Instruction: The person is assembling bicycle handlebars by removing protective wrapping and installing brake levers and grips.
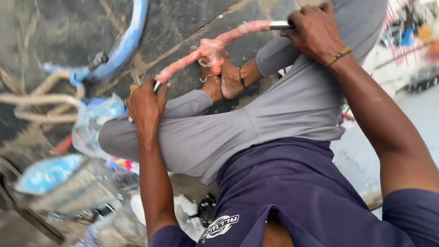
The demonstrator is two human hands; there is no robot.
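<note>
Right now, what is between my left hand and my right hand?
In the head view, a curved metal bar wrapped in pink plastic runs from the left hand to the right hand, passing over the bare feet.

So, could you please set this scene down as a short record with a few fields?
Posture: person seated cross-legged on a dark paved floor, bare feet tucked in
Left hand: closed around the lower metal end of a curved bar wrapped in pink plastic
Right hand: closed around the bar's upper metal end
Bar position: spans from knee to knee, above the feet
Clothing: grey trousers, dark blue shirt
Nearby: blue curved frame part, rope, plastic bags
View: blurred and tilted
</note>
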